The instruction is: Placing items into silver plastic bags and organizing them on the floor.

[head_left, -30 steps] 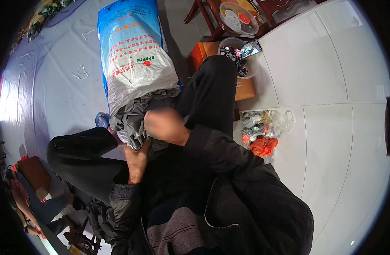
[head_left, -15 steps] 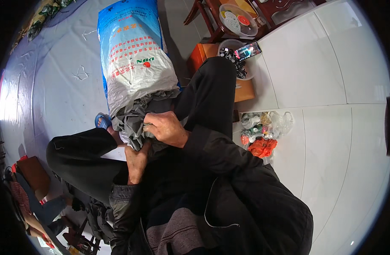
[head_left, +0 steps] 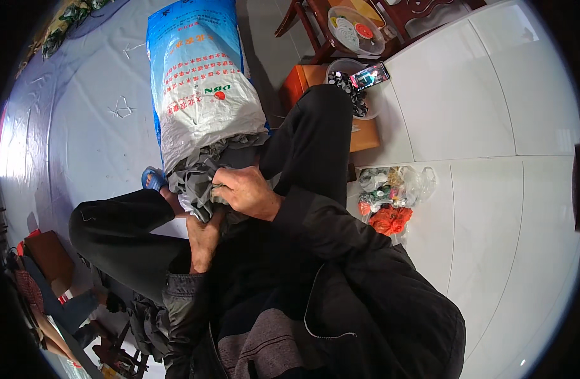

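Grey crumpled fabric (head_left: 194, 183) spills from the near end of a large blue and white woven sack (head_left: 204, 114), which lies between my knees. My right hand (head_left: 247, 192) is closed on the grey fabric, its fingers curled around an edge. Just below and to the left, my left hand (head_left: 203, 239) reaches up to the same fabric; its fingertips are hidden beneath the folds, so its grip does not show. A paler strip of the cloth shows beside the left hand.
To the right, a clear tub (head_left: 366, 107) of dark and white small parts sits on an orange-brown box (head_left: 364, 136), with a phone (head_left: 370, 76) on its rim. Another tub (head_left: 356, 31) holds discs. Plastic bags (head_left: 391, 218) lie on the white tiles. A blue slipper (head_left: 154, 179) is at left.
Almost nothing differs. The right hand has shifted very slightly on the grey fabric, and the whole view has moved by a hair.
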The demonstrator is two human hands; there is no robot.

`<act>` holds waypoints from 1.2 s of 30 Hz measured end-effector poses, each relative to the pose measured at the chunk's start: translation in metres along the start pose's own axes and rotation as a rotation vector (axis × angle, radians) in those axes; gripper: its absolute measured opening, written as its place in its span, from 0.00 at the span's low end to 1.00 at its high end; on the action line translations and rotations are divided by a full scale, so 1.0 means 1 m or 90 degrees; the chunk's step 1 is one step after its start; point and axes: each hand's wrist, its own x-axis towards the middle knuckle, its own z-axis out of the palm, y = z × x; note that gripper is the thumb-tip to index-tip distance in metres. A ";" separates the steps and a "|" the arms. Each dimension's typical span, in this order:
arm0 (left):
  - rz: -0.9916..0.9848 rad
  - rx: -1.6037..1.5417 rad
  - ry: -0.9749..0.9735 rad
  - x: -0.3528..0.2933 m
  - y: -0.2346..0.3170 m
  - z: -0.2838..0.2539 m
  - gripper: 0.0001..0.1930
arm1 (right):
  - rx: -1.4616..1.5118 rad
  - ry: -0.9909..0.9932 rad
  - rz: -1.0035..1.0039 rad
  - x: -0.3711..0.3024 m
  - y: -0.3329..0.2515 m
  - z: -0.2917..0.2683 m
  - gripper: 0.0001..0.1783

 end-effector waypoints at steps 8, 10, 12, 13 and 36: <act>-0.030 0.069 -0.019 0.000 0.007 -0.001 0.17 | -0.054 0.057 -0.023 0.009 -0.003 -0.014 0.07; 0.001 0.117 -0.038 0.002 0.012 0.001 0.17 | -0.124 0.103 -0.066 0.013 -0.009 -0.018 0.05; 0.063 0.214 -0.073 0.004 0.017 0.002 0.18 | -0.100 0.090 -0.103 0.020 -0.025 -0.019 0.04; 0.063 0.215 -0.073 0.003 0.002 -0.001 0.18 | -0.075 0.075 -0.141 0.024 -0.036 -0.018 0.03; 0.439 0.385 0.024 -0.005 0.053 -0.031 0.34 | 0.262 -0.210 0.158 -0.005 0.010 0.021 0.17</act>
